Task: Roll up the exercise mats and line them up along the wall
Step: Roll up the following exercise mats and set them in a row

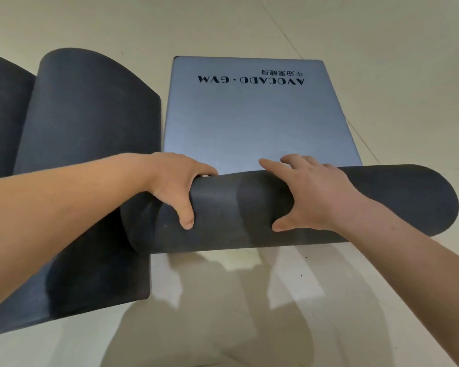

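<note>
Dark-grey mat roll [223,223] lies crosswise on the cream tile floor [382,35]. Its unrolled blue-grey part [249,123], printed AVOCADO·GYM, stretches away. Left hand [175,186] grips the roll, fingers curled over far side, thumb on near side. Right hand [316,197] wraps it too, fingers more spread. Second dark mat [85,115] at left, far end curled.

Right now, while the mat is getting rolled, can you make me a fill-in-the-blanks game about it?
1. The left hand and the right hand both grip the ____ part of the exercise mat.
2. The English words printed on its flat blue part read AVOCADO ____.
3. A second, dark mat lies on the floor to the ____ of it.

Missing words: rolled; GYM; left.
</note>
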Available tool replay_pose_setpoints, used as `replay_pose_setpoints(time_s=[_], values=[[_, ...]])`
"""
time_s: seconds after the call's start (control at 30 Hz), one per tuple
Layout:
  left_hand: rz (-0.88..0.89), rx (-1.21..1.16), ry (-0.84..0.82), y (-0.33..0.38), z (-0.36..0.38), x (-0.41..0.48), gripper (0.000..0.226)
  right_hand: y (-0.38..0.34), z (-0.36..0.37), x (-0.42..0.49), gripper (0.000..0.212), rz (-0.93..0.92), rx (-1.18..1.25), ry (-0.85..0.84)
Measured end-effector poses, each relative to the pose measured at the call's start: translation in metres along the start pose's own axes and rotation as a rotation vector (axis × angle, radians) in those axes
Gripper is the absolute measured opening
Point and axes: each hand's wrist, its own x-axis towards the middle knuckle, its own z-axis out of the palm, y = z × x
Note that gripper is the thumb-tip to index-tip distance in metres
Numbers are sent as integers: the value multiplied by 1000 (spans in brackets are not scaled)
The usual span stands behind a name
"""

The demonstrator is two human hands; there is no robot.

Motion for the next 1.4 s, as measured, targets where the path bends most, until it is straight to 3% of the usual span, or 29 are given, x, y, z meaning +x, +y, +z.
replay_pose_setpoints(time_s=[0.1, 0.2, 0.27, 0.37, 0.4, 0.5, 0.6, 0.83, 1.1, 1.27, 1.4], values=[[6, -211, -69, -18, -14, 9, 100, -21, 19, -5, 156, 67, -182, -3], [-47, -117, 9, -16, -12, 12, 122, -26, 40, 7, 172, 107, -314, -13], [-100, 76, 159, -12, -14, 4, 129, -20, 40, 22, 173, 91, -348, -2], [-99, 228, 344, -9, -7, -10, 115, -8, 21, 46, 173, 33, -324, -55], [-90, 251, 360, -7, 0, -12, 117, -3, 12, 54, 172, 20, -292, -84], [-148, 391, 255, -1, 30, -10, 154, 6, -16, 73, 167, 2, -191, -177], [-199, 405, 269, -7, 46, 7, 162, 7, -30, 83, 167, 19, -146, -230], [-91, 368, 316, -31, 24, 25, 148, -25, 21, 64, 174, 160, -328, -31], [-90, 152, 230, -25, -1, 21, 119, -1, 3, 71, 140, 11, -193, 52], [-26, 42, 117, -6, 12, 4, 99, 4, 5, 33, 120, -40, -134, -31], [15, -247, -154, -2, 27, -8, 87, 6, 4, 2, 119, -80, -22, -259]])
